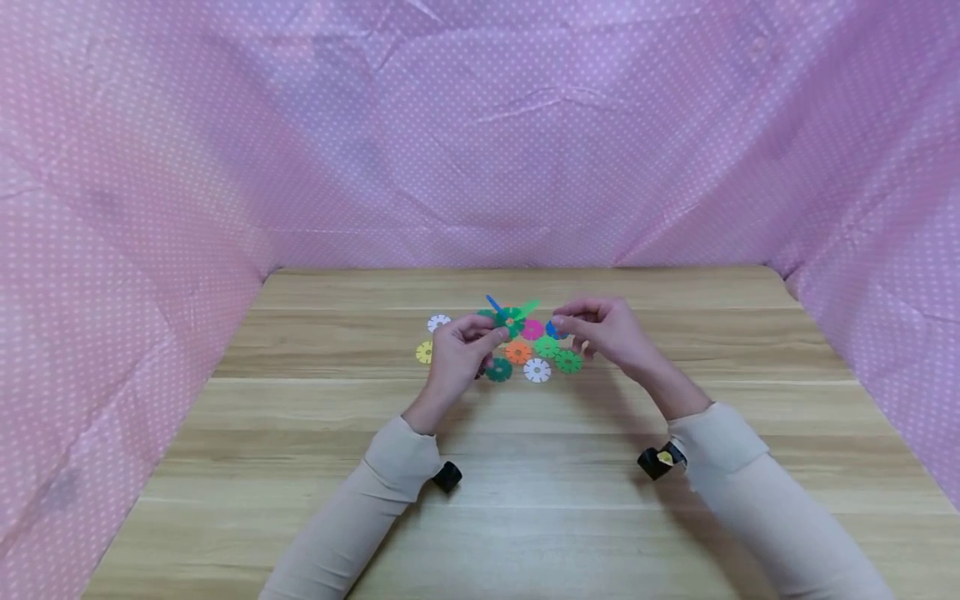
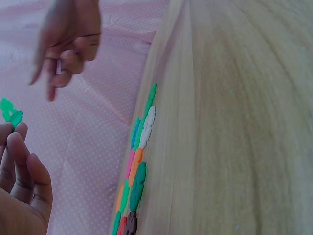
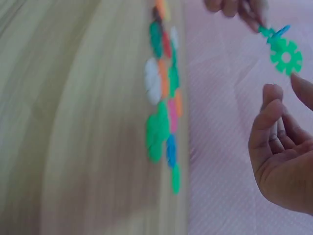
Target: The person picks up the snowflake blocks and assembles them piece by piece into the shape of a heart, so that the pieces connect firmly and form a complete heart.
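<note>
My left hand (image 1: 457, 348) pinches a dark green notched disc (image 1: 515, 316) between thumb and fingers, raised over the table. A blue disc (image 1: 495, 305) and a light green disc (image 1: 528, 310) are slotted into it and stick up at angles, forming a V in the head view. To the right, my right hand (image 1: 613, 332) hovers with its thumb and fingers apart and nothing between them. In the right wrist view the light green disc (image 3: 296, 59) faces the camera, close to the right thumb's tip. The left hand's fingers (image 2: 39, 178) are bent behind the piece.
Several loose notched discs lie flat below the hands, among them a white disc (image 1: 537, 378), an orange disc (image 1: 517, 359), a pink disc (image 1: 534, 335) and a yellow disc (image 1: 422, 352). They rest on a wooden table (image 1: 540, 517). Pink dotted cloth (image 1: 495, 167) hangs behind and beside it.
</note>
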A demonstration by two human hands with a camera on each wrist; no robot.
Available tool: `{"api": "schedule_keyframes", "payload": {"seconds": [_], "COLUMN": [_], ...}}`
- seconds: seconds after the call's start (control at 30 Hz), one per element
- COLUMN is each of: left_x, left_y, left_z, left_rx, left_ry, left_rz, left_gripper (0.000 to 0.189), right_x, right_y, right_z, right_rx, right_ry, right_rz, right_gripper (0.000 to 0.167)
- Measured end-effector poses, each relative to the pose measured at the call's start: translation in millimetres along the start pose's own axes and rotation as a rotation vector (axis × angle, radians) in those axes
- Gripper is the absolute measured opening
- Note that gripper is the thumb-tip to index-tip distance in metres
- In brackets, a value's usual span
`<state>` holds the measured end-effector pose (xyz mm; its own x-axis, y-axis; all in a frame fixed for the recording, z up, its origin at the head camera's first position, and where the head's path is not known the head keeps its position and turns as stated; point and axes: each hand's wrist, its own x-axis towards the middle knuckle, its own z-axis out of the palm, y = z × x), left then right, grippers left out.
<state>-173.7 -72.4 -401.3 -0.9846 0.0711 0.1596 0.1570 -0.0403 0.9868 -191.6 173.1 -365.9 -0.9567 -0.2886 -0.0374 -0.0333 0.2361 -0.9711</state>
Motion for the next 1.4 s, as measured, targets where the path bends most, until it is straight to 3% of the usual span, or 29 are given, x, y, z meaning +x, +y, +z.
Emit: {"api": "schedule_keyframes", "payload": {"seconds": [0.17, 0.43, 0.57, 0.77, 0.93, 1.13, 1.27, 1.4], "left_x": [0.9, 3.6, 4.1, 4.5, 4.6, 4.0, 2.5, 0.3], "left_y": [0.3, -1.7, -3.3, -4.1, -4.0, -5.5, -6.7, -6.6], "left_z": [-3.4, -6.8, -8.5, -9.7, -9.4, -9.5, -8.5, -6.6], "left_rx": [-0.014, -0.035, -0.05, -0.063, -0.091, -0.084, -0.079, -0.055], "left_ry": [0.041, 0.061, 0.062, 0.066, 0.068, 0.059, 0.048, 0.043], "left_rz": [-0.055, -0.065, -0.063, -0.068, -0.07, -0.065, -0.063, -0.059], "left_gripper": [0.017, 0.015, 0.016, 0.016, 0.014, 0.012, 0.014, 0.017], "right_x": [-1.2, -0.2, 1.2, 1.6, 2.7, 1.1, -2.2, -4.9], "right_y": [17, 40, 50, 54, 55, 55, 54, 50], "right_z": [-11, -18, -16, -10, -8, -6, -5, -6], "right_rx": [-0.1, -0.32, -0.42, -0.564, -0.648, -0.627, -0.525, -0.404], "right_ry": [-0.036, -0.048, -0.066, -0.084, -0.087, -0.059, -0.047, -0.035], "right_rz": [0.039, -0.032, -0.049, 0.015, 0.005, 0.027, 0.048, 0.015], "right_gripper": [0.03, 0.021, 0.025, 0.04, 0.037, 0.03, 0.023, 0.017]}}
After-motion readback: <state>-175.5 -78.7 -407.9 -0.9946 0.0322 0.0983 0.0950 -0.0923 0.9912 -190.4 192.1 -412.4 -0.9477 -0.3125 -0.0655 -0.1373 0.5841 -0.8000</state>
